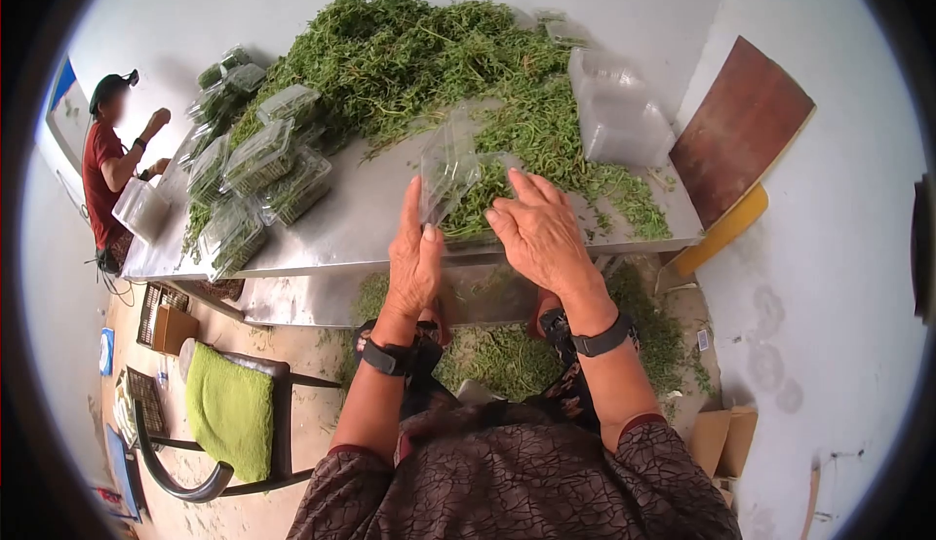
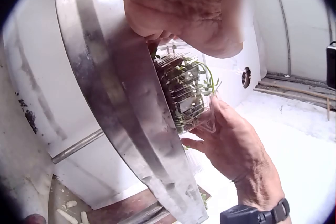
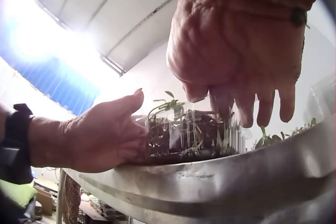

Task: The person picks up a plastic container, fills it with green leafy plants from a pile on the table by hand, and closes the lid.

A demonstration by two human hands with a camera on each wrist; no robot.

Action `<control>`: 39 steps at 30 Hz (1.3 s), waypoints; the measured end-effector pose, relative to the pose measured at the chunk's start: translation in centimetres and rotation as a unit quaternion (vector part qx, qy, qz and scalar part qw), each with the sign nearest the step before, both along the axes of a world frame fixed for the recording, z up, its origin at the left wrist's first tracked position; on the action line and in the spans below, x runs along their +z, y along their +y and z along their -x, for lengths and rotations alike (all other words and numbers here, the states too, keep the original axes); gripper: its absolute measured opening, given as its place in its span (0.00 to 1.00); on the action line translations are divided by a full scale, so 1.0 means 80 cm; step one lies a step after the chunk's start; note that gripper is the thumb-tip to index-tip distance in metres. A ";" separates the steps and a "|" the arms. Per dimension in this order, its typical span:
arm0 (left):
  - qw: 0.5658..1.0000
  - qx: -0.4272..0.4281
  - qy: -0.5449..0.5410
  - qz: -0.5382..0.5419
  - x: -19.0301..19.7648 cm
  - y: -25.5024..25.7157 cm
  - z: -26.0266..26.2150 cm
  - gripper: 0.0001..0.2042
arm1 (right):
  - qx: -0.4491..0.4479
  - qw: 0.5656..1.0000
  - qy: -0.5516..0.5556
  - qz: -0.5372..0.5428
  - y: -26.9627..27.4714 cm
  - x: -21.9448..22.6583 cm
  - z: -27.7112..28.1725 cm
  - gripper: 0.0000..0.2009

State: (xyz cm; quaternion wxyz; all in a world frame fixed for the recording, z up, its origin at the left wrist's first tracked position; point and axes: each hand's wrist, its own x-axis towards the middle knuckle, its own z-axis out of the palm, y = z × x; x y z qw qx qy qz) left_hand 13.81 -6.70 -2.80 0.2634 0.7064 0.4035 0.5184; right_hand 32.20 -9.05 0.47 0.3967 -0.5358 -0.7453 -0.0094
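Observation:
At the table's front edge sits a clear plastic clamshell box (image 1: 450,174) filled with leafy green stems (image 1: 475,207), its lid raised. My left hand (image 1: 414,262) rests along the left side of the box, fingers straight and thumb up. On the other side, my right hand (image 1: 548,238) has its fingers stretched over the greens at the box's right edge. Stems poke out above the wall of the box (image 3: 189,136) in the right wrist view. From the left wrist, the ribbed box (image 2: 181,95) shows between both hands.
A large heap of greens (image 1: 409,62) covers the back of the metal table (image 1: 361,213). Filled boxes (image 1: 263,165) are piled at left, stacked empty boxes (image 1: 624,111) at right. Another person (image 1: 112,165) stands at the far left. A chair with a green towel (image 1: 229,408) is behind left.

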 end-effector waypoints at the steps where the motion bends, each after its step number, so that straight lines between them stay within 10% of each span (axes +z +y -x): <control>1: 1.000 -0.001 0.000 -0.001 0.000 0.000 0.001 0.28 | 0.003 1.000 -0.001 -0.004 0.000 0.001 -0.002 0.18; 11: 0.998 0.011 0.025 -0.051 0.001 0.000 0.002 0.28 | -0.068 0.994 0.042 0.081 0.031 0.041 -0.069 0.16; 25: 0.997 0.009 0.044 -0.061 -0.002 0.004 0.005 0.29 | -0.110 0.939 -0.293 0.145 0.125 0.034 -0.082 0.11; 31: 0.998 0.013 0.038 -0.046 -0.002 0.003 0.004 0.29 | -0.110 0.990 -0.067 0.049 0.140 0.059 -0.091 0.06; 39: 0.999 -0.002 0.026 -0.047 0.003 0.004 0.006 0.30 | -0.159 0.973 -0.095 0.137 0.174 0.039 -0.074 0.04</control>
